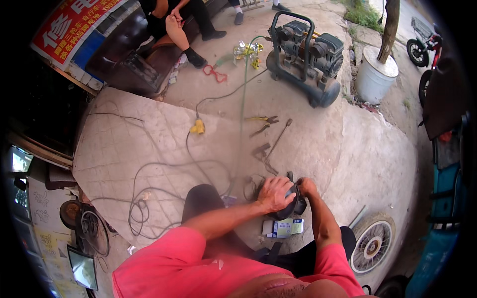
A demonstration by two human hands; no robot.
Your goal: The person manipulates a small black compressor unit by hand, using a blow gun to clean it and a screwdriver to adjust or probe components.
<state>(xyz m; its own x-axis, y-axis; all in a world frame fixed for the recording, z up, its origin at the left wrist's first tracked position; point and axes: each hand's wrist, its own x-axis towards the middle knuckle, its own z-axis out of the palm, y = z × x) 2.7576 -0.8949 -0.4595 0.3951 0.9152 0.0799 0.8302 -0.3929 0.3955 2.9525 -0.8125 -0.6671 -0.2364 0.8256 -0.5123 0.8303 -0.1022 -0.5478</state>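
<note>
A black rubbery bundle lies between my hands, low in front of me; it looks like a folded inner tube, though much of it is hidden. My left hand grips it from the left, fingers bent over its top. On the other side my right hand is closed at its upper right edge, with the fingertips partly out of sight. Just below the bundle sits a small blue-and-white cardboard box. Beyond my hands, yellow-handled pliers and a long metal tool lie on the concrete.
An air compressor stands ahead, its hose and cables trailing over the ground to a yellow connector. A spoked wheel lies at my right. A white bucket holds a post. Another person's leg shows by a brown sofa.
</note>
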